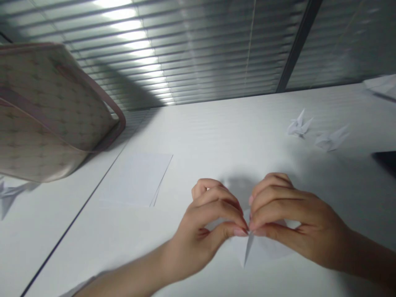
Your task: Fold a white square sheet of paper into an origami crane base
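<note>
On the white desk (216,136), hands (206,229) (297,218) pinch folded paper (252,247).

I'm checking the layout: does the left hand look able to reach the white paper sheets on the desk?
Probably yes: the left hand is near the paper sheets, nothing between them, though it is pinching folded paper.

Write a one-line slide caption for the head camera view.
Left hand and right hand pinch folded white paper over a white table, two origami cranes lying beyond.
</note>
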Motion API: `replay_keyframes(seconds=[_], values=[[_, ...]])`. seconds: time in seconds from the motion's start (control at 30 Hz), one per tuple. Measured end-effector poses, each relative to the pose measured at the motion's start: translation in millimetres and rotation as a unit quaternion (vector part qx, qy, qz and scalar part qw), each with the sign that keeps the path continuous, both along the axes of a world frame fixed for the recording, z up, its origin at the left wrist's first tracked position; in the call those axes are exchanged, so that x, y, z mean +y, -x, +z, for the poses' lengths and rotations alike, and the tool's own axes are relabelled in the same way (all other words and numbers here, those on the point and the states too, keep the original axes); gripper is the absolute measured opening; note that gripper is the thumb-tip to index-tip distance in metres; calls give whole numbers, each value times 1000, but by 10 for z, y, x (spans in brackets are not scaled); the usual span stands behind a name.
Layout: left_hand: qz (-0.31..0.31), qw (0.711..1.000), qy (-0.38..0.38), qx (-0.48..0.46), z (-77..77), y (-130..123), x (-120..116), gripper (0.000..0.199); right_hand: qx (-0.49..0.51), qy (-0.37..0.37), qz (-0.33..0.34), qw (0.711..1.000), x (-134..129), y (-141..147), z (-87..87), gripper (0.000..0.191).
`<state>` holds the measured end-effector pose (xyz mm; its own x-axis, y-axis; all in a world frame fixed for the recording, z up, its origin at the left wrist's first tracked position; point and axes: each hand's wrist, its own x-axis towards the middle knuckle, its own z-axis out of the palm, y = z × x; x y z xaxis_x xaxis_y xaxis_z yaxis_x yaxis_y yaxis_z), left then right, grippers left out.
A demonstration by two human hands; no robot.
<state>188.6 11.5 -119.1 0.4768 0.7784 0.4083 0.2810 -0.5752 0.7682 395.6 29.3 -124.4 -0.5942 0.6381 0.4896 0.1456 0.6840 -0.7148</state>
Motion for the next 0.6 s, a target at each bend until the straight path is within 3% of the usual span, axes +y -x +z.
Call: replay_keyframes(seconds=[0.13, 0.2, 0.3, 0.37, 0.47, 0.6], values=[[-1, 999, 49, -21, -41, -19, -6, 16, 0, 49, 66, 997, 17, -8, 36, 5], [66, 994, 50, -66, -80, -21, -17, 22, 10, 64, 62, 996, 15, -12, 51, 6], [193, 977, -12, -92, -101, -9, -36, 20, 32, 73, -13, 997, -1, -12, 56, 7], [178, 981, -35, -72, -80, -6, -50, 9, 39, 61, -57, 996, -10, -4, 45, 8], [101, 992, -58, -45, -40, -36, -77, 28, 44, 22, -76, 996, -16, 26, 18, 10], [110, 989, -88, -34, -46, -90, -125, 35, 51, -13, -81, 995, -26, 69, -14, 12]])
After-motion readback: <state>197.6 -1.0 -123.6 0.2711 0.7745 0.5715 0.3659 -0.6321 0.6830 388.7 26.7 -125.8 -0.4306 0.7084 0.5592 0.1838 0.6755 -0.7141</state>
